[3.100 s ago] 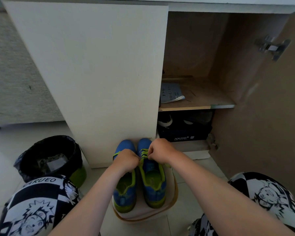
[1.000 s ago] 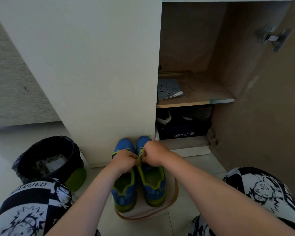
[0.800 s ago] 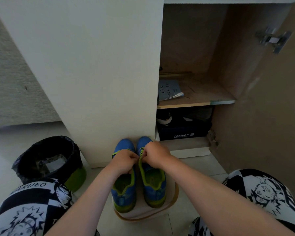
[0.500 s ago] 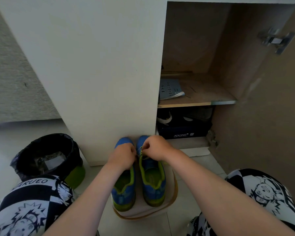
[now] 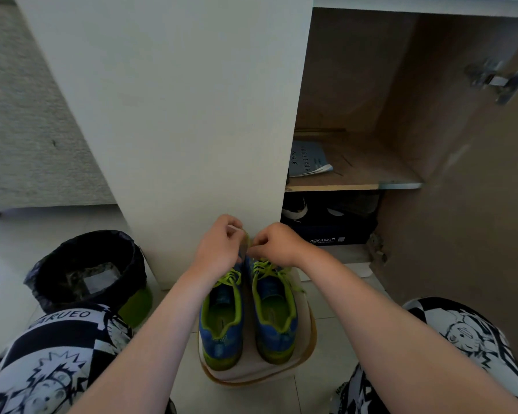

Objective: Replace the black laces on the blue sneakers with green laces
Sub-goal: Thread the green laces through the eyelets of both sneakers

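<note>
Two blue sneakers with lime-green lining stand side by side on a round beige mat [image 5: 307,351], toes toward the cabinet. The left sneaker [image 5: 222,324] and the right sneaker [image 5: 274,318] both carry green laces [image 5: 265,268]. My left hand [image 5: 219,252] and my right hand [image 5: 277,245] are raised above the toes, fingers curled, each pinching a green lace end pulled up between them. The sneaker toes are hidden behind my hands.
A white closed cabinet door [image 5: 174,115] rises right behind the sneakers. To the right the cabinet is open, with a booklet [image 5: 307,159] on a shelf and a dark shoebox [image 5: 326,231] below. A black-lined bin [image 5: 87,270] stands at left. My knees frame the mat.
Both hands have lifted away from the right sneaker's tongue and drawn the green lace ends upward toward the cabinet door. The laces on both sneakers are now uncovered.
</note>
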`<action>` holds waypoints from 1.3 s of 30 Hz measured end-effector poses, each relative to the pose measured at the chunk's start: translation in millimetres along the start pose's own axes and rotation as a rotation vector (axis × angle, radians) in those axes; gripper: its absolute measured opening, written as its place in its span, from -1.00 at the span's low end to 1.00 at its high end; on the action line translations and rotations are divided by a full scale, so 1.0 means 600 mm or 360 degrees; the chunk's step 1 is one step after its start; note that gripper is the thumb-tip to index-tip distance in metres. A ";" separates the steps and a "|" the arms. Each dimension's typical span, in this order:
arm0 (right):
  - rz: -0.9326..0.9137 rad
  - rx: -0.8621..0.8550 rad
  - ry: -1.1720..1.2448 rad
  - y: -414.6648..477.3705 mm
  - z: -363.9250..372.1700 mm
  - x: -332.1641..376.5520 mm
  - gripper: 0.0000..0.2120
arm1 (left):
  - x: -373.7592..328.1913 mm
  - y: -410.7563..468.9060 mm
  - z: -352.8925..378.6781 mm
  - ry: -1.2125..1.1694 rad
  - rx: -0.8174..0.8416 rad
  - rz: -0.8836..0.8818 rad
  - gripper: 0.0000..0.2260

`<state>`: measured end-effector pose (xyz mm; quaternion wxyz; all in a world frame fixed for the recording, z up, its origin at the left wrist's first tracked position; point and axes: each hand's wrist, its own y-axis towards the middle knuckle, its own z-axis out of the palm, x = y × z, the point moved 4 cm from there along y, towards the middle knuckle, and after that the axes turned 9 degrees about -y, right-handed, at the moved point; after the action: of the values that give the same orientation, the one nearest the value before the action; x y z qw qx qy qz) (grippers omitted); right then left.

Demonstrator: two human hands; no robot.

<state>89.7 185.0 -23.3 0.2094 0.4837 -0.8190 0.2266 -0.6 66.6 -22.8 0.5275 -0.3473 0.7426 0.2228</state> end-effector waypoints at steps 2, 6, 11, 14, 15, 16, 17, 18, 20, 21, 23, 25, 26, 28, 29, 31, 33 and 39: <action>-0.0059 -0.0087 0.0059 0.003 -0.007 0.009 -0.69 | 0.015 0.001 0.007 -0.0070 0.0068 -0.0149 -0.85; -0.0074 -0.0283 0.0457 0.001 -0.032 0.031 -0.81 | 0.031 -0.017 0.033 0.0222 0.0565 -0.0269 -0.91; -0.0026 -0.0389 0.0787 0.001 -0.051 0.045 -0.85 | 0.027 -0.007 0.023 0.0050 0.0286 -0.0244 -0.79; 0.0063 -0.0225 0.0709 -0.001 -0.039 0.038 -0.86 | 0.002 0.007 -0.002 0.0039 0.0023 -0.0065 -0.75; 0.0065 -0.0164 0.0680 -0.004 -0.036 0.037 -0.87 | -0.006 0.007 -0.008 0.0072 -0.0034 -0.0013 -0.73; 0.0061 -0.0119 0.0658 -0.007 -0.033 0.036 -0.86 | -0.012 0.007 -0.009 0.0106 -0.0062 0.0048 -0.72; 0.0059 -0.0099 0.0642 -0.009 -0.030 0.036 -0.85 | -0.018 0.003 -0.008 0.0121 -0.0064 0.0099 -0.72; 0.0058 -0.0084 0.0634 -0.010 -0.029 0.035 -0.85 | -0.020 0.000 -0.005 0.0133 -0.0053 0.0131 -0.73; 0.0067 -0.0057 0.0626 -0.011 -0.028 0.036 -0.81 | -0.025 -0.007 -0.001 0.0126 -0.0048 0.0163 -0.74; 0.0080 -0.0050 0.0619 -0.010 -0.028 0.036 -0.79 | -0.026 -0.007 -0.002 0.0109 -0.0041 0.0162 -0.75; 0.0125 -0.0040 0.0597 -0.007 -0.027 0.033 -0.79 | -0.029 -0.004 -0.007 0.0117 -0.0037 0.0176 -0.75; 0.0195 -0.0078 0.0567 -0.003 -0.028 0.028 -0.87 | -0.035 -0.003 -0.012 0.0108 -0.0038 0.0200 -0.79; 0.0230 -0.0121 0.0538 -0.002 -0.030 0.026 -0.86 | -0.037 -0.002 -0.015 0.0081 -0.0032 0.0187 -0.81; 0.0251 -0.0228 0.0468 0.000 -0.035 0.021 -0.70 | -0.042 0.002 -0.018 0.0113 0.0019 0.0161 -0.82; 0.0213 -0.0267 0.0448 0.000 -0.038 0.020 -0.63 | -0.047 0.002 -0.017 0.0194 0.0080 0.0169 -0.80; 0.0080 -0.0255 0.0460 -0.003 -0.042 0.025 -0.49 | -0.054 0.001 -0.010 0.0429 0.0230 0.0209 -0.74; -0.0029 -0.0132 0.0504 -0.010 -0.042 0.033 -0.54 | -0.060 -0.001 -0.004 0.0592 0.0310 0.0241 -0.70; 0.0038 0.0077 0.0428 -0.030 -0.035 0.016 -0.76 | -0.069 0.019 -0.015 0.0652 0.0304 0.0111 -0.73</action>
<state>104.3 182.5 1.8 0.3029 0.4441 -0.7835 0.3117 -6.6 79.6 18.6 0.3881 -0.3078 0.8636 0.0943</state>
